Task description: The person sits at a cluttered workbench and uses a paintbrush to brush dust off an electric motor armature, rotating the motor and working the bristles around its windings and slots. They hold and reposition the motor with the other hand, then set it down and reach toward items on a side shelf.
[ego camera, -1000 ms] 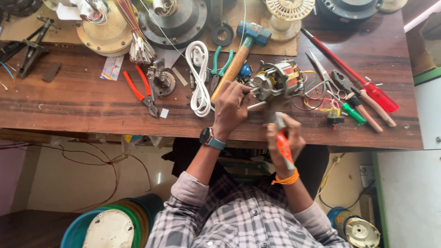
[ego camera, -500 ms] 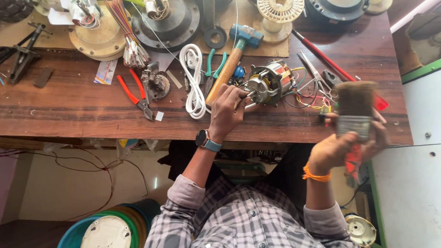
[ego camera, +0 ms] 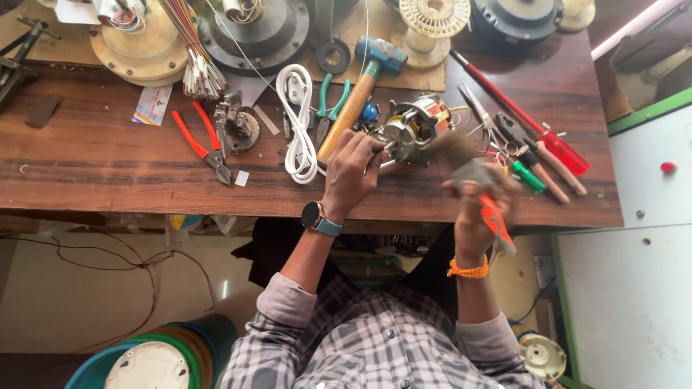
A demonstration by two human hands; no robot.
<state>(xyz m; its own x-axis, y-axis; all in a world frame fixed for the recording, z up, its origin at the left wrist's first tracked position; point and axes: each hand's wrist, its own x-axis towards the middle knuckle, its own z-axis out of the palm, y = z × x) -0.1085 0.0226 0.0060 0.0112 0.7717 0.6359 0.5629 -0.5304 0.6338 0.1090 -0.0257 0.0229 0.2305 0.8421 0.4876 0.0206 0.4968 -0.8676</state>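
A small electric motor (ego camera: 412, 128) with copper windings lies on the wooden workbench (ego camera: 108, 166). My left hand (ego camera: 351, 173), with a watch on its wrist, grips the motor's shaft end from the near side. My right hand (ego camera: 478, 205) is closed around the orange handle of a paintbrush (ego camera: 461, 164). The brush is blurred with motion, and its dark bristles hover just right of the motor.
A hammer (ego camera: 364, 90), a coiled white cable (ego camera: 297, 122), orange pliers (ego camera: 202, 140), a red screwdriver (ego camera: 530, 126), a green-handled screwdriver (ego camera: 525, 175) and wire spools (ego camera: 435, 16) crowd the bench. A white cabinet (ego camera: 634, 238) stands at right; buckets (ego camera: 151, 360) sit on the floor.
My right hand swung the brush out to the right and raised it, then brought it back toward the motor. My left hand kept its hold on the motor.
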